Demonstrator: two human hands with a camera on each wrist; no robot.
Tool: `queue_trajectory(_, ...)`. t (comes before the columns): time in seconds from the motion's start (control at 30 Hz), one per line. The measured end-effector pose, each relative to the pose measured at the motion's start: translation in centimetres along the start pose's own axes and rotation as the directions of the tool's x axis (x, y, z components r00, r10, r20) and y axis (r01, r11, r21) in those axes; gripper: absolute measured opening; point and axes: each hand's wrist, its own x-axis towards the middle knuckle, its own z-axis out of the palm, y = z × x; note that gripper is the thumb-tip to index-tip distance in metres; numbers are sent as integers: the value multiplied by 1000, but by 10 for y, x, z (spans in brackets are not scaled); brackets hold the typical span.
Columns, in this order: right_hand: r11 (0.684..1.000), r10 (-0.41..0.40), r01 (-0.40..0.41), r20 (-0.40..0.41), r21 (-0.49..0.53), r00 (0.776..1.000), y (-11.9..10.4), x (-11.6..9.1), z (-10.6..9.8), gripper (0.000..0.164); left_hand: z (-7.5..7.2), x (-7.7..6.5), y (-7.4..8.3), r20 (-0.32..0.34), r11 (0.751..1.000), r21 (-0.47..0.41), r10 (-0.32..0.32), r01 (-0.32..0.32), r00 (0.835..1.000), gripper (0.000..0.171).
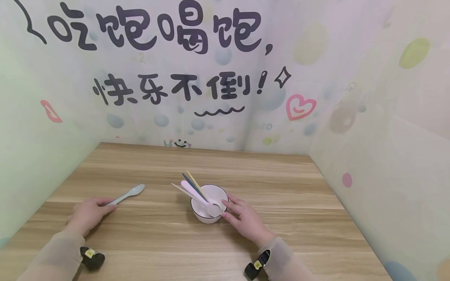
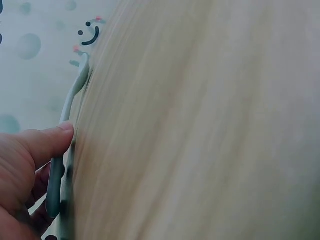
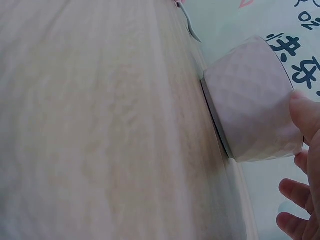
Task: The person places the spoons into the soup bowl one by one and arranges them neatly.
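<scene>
On the left of the head view, my left hand (image 1: 88,212) pinches a pale blue-grey spoon (image 1: 128,194) by its handle, close over the table. The thumb lies across the handle in the left wrist view, and the bowl of the spoon (image 2: 80,80) points away. A white bowl with a dark rim (image 1: 207,219) stands upright near the middle. My right hand (image 1: 247,222) holds its right side, with thumb and index finger at the rim and the other fingers loosely spread. Inside lean a white spoon (image 1: 212,210), a pink-lilac handle (image 1: 189,188), and thin dark blue and yellow sticks (image 1: 189,174).
The wood-grain table (image 1: 158,246) is bounded by a printed wall at the back (image 1: 267,128) and pale walls on both sides. Each wrist wears a small black camera (image 1: 92,259) on a strap. Between the spoon and the bowl is a stretch of tabletop.
</scene>
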Motion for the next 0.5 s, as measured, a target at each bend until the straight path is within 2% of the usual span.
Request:
queue_trajectory(0.1,1000,2,-2,2,2,1000,0,0,0,46,-1,-1,1,1,1000,2,8,-8,1000,63)
queue_trajectory(0.33,1000,-4,4,2,10,1000,0,0,0,46,-3,-1,4,18,998,-57,28,-27,999,60)
queue_trajectory(0.5,1000,-5,5,0,7,1000,0,1,0,47,-5,-2,9,19,998,-28,52,-51,998,62)
